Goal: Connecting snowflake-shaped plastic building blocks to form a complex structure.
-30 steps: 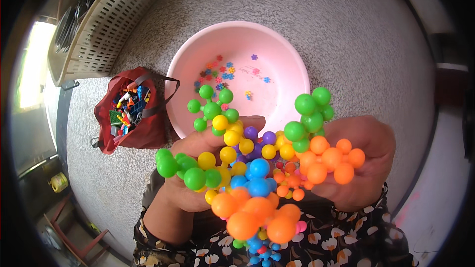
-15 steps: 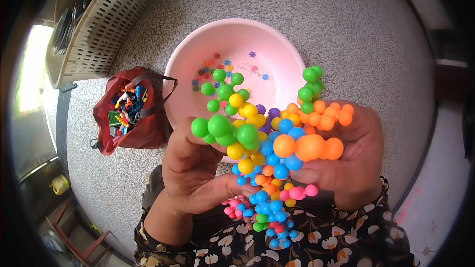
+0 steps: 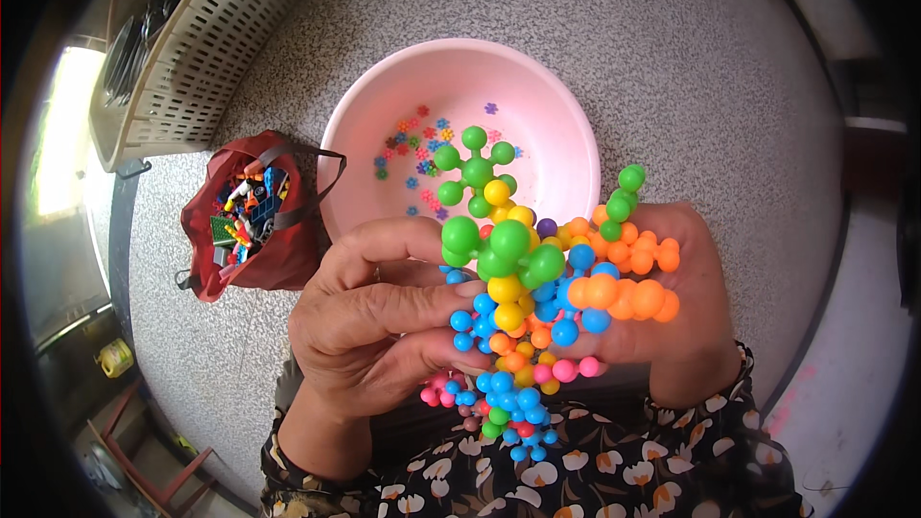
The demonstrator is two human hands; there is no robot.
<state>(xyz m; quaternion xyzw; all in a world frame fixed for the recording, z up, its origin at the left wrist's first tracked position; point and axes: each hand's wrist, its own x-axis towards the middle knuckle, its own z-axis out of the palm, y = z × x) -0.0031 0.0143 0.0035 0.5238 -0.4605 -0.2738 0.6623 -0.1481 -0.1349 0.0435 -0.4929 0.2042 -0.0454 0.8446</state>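
Observation:
Between my hands is a model of knobbed snowflake building pieces in green, yellow, blue, orange, purple and pink, held up over the near rim of a pink basin. My right hand grips it at its orange side, thumb near the blue knobs. With fingers and thumb closed, my left hand pinches a blue snowflake piece at the model's left side; whether it is joined on, I cannot tell. The chain of blue, green and pink pieces hangs toward my lap. Small loose flower-shaped pieces lie on the basin's floor.
Left of the basin stands a red fabric bag full of mixed toy bricks, its handle reaching the basin's rim. A pale slotted rack is at the upper left. Speckled grey floor surrounds the basin.
The model has turned, and its green and yellow end has shifted right. My left fingers have moved from behind the green pieces down to the blue piece. More loose pieces show in the basin.

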